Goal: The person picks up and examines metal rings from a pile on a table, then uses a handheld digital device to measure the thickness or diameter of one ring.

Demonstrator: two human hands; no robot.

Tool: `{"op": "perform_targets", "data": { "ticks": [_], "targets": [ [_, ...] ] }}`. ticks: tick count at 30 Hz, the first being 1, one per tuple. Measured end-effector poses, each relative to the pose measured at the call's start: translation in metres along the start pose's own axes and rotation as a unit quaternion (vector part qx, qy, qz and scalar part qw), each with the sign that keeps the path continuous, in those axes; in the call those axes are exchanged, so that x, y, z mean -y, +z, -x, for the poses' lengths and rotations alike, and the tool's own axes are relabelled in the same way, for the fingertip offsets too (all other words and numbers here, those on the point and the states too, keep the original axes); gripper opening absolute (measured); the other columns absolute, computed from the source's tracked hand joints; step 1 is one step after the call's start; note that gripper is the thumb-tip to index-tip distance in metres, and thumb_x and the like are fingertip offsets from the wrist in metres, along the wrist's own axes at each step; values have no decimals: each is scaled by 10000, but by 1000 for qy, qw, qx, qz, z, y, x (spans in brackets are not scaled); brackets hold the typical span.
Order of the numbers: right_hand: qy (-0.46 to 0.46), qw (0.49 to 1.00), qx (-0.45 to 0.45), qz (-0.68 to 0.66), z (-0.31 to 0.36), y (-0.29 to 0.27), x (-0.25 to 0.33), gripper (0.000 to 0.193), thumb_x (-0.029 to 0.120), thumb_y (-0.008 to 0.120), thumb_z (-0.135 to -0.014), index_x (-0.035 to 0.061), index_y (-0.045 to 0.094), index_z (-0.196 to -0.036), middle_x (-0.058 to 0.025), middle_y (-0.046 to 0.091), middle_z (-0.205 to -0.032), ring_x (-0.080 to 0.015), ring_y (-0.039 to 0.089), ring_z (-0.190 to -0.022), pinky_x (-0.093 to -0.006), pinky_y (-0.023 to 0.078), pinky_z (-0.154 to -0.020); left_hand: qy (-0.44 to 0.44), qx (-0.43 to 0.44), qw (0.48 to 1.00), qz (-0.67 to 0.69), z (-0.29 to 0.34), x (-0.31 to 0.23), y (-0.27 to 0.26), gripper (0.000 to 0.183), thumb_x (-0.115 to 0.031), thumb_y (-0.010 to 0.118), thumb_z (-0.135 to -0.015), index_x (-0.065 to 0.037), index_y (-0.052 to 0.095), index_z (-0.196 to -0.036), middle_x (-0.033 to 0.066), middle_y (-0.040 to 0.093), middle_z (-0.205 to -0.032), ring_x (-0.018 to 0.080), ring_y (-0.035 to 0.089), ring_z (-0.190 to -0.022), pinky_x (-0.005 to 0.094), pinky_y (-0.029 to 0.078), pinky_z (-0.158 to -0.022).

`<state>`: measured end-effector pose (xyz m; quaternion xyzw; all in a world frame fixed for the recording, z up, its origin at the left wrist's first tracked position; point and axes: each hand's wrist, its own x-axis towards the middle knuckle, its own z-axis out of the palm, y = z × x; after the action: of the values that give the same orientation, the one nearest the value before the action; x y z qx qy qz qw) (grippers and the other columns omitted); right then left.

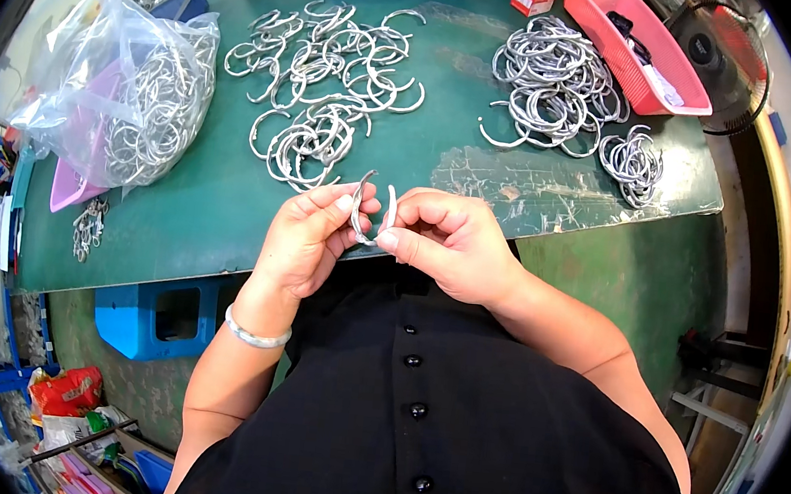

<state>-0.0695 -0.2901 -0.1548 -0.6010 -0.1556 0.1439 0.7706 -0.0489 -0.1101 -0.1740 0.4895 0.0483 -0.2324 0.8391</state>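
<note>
Open metal bangle (357,209): gap toward 12 o'clock, loose bangles (318,137) at 11. Left hand (309,231) pinches 9 o'clock side; right hand (448,244), 4 o'clock. Advisable: steady left grip, even pressure, no twisting.

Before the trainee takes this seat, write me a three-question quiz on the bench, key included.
1. True or false: the left grip and the right grip both touch curved silver metal.
2. Which wrist wears the pale bangle? A) right B) left C) both
3. Fill in the colour: the fan stands beside a ___ plastic basket.

Key: 1 true; 2 B; 3 pink.
</note>
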Motion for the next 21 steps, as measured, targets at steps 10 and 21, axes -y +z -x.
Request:
{"op": "perform_targets", "data": {
  "ticks": [10,21],
  "targets": [
    [11,999,-32,-36,2,-2,-2,94,87,581,-807,-4,574,-784,34,518,-660,-10,439,-601,-171,366,-529,-15,-6,1000,17,2,2,0,205,-91,511,-838,22,565,-1001,79,604,-858,115,558,-705,228,467,-664],
    [61,992,-78,-79,7,-24,-7,83,111,576,-806,30,582,-789,22,544,-660,-38,500,-576,-180,407,-533,19,-11,999,-50,0,2,6,238,-95,481,-846,29,537,-1041,91,597,-885,126,543,-730,222,446,-651]
  ]
}}
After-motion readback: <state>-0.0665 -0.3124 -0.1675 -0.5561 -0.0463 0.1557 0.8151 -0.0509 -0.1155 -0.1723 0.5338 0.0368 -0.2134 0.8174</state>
